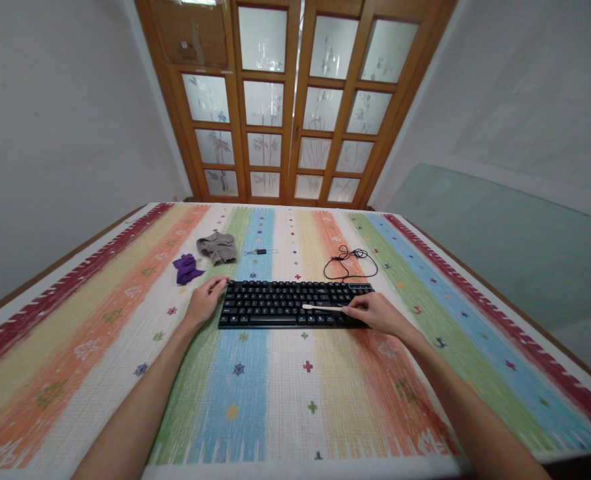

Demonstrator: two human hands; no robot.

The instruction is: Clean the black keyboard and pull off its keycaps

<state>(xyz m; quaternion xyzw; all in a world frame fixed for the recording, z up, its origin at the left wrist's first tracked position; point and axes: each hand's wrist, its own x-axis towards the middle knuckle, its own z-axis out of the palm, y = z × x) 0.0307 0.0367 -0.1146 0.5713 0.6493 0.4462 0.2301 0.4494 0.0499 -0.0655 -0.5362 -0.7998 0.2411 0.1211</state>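
A black computer keyboard (pixel 270 313) lies flat on the striped tablecloth, its long side facing me. My left hand (pixel 204 303) is at its left end, with the fingers gripping the upper left corner. In my right hand (pixel 373 312) is a slim white toothbrush (pixel 325 308), pinched between thumb and fingers. It points left, and its head is over or on the keys right of the middle; whether it touches them I cannot tell. The right hand covers part of the keyboard's right end.
Beyond the keyboard lies a coiled black cable (pixel 350 260). A small black tool with thin wire ends (pixel 261 252) is left of it. Farther left are a crumpled grey cloth (pixel 218 247) and a purple cloth (pixel 186 269). Glass-paned wooden doors (pixel 290 133) stand past the table.
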